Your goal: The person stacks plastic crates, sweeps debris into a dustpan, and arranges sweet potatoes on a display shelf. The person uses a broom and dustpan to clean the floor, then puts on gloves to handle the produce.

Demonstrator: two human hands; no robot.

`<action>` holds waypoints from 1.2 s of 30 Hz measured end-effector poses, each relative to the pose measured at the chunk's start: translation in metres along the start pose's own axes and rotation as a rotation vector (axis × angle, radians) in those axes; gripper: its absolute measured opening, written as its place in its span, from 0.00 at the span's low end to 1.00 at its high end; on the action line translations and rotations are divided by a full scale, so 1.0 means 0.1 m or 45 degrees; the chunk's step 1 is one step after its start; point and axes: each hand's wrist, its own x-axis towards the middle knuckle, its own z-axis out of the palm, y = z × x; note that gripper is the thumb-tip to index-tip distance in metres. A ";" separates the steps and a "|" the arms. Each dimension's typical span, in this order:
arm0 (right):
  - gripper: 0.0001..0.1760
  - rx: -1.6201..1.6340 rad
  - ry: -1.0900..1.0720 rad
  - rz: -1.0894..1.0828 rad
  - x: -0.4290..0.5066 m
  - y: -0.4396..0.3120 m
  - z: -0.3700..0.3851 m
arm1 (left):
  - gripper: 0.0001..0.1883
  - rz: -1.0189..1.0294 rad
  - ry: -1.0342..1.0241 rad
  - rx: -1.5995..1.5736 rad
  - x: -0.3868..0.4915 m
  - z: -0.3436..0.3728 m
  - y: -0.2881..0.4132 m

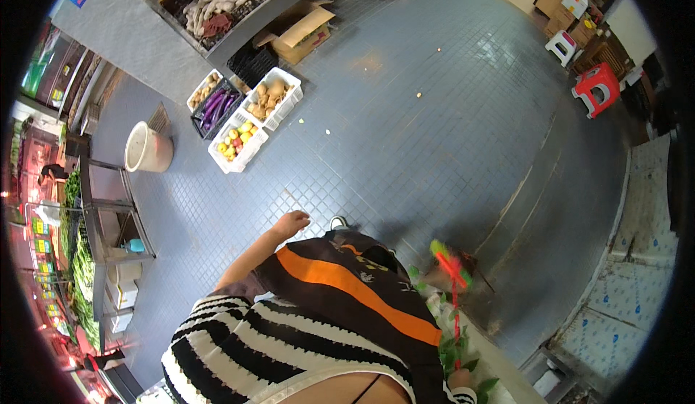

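My left hand (293, 223) hangs loosely over the tiled floor (380, 149), its fingers slightly curled and nothing visible in it. At the bottom right, my right hand (460, 379) is partly hidden by leaves and a striped cuff. It grips the lower end of a thin red stick (456, 311). The stick's red and green head (452, 265) is blurred, so I cannot tell its kind. Green leafy vine (450, 344) surrounds the stick beside a pale ledge (497, 352). A dark apron (374, 279) with an orange band covers my front, above one shoe (338, 222).
Crates of apples (237, 142), brown root vegetables (269, 100) and eggplants (218, 109) stand on the floor. Nearby are a white bucket (149, 147) and a cardboard box (304, 35). Vegetable shelving (100, 273) lines the left. A red stool (597, 89) stands right.
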 end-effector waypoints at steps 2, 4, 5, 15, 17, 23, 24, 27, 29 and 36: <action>0.17 -0.015 -0.003 -0.004 -0.03 0.08 -0.07 | 0.21 0.051 -0.078 0.041 -0.04 -0.01 0.17; 0.17 -0.012 -0.006 0.000 -0.05 0.13 -0.14 | 0.22 0.073 -0.089 0.069 0.00 -0.01 0.12; 0.16 -0.026 0.001 0.025 -0.07 0.15 -0.15 | 0.23 -0.019 -0.129 0.078 0.06 0.00 0.00; 0.14 -0.200 0.035 -0.004 -0.03 0.15 -0.17 | 0.16 -0.403 0.025 0.161 0.16 -0.08 -2.05; 0.14 -0.243 0.045 -0.023 0.06 0.17 -0.10 | 0.16 -0.419 0.004 0.219 0.15 -0.11 -2.00; 0.13 -0.524 0.117 -0.170 0.27 -0.27 -0.13 | 0.15 -0.275 -0.005 0.195 0.00 -0.11 -1.09; 0.15 -0.572 -0.037 -0.162 0.28 -0.42 -0.20 | 0.15 -0.320 0.022 0.095 -0.01 -0.08 -0.90; 0.14 -0.815 0.451 -0.592 0.24 -0.71 -0.37 | 0.20 -0.163 -0.019 0.118 -0.04 -0.06 -0.45; 0.14 -0.814 0.358 -0.468 0.31 -0.80 -0.51 | 0.21 -0.070 -0.007 0.116 -0.06 -0.01 -0.26; 0.36 -0.733 0.336 -0.474 0.63 -0.69 -0.80 | 0.20 -0.079 -0.024 0.187 -0.04 0.40 -0.71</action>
